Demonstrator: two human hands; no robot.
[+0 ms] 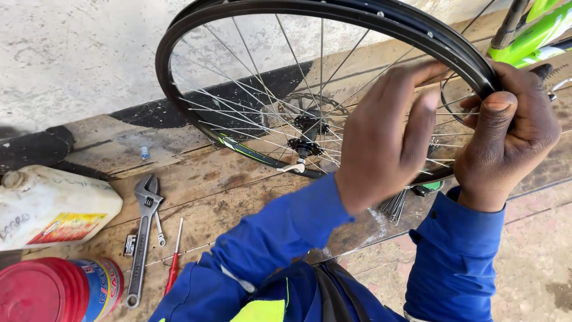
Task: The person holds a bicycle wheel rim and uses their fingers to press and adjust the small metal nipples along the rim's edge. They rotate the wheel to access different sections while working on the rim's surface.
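Over on the left you've got one white plastic jug (50, 206) lying on its side and one red-lidded tin (59, 290) below it. Next along, the tools lie on the wooden boards (238, 197): one adjustable wrench (142, 238) with its long axis running near-far, jaw end away from you, one small spanner (159, 229) just beside it, and one red-handled screwdriver (173, 265) pointing the same way.

Then one bicycle wheel (250, 152), standing upright on its rim on the boards with the hub (304, 143) facing you. Your left hand (387, 140) is flat against the spokes near the rim, fingers straight and together, not clamped on anything. Your right hand (512, 137) is wrapped around the rim at the wheel's right side, thumb pressed on the inner edge. A bundle of loose spokes (394, 206) lies under the wheel; too bunched to count. Green bike frame (545, 27) sits top right.
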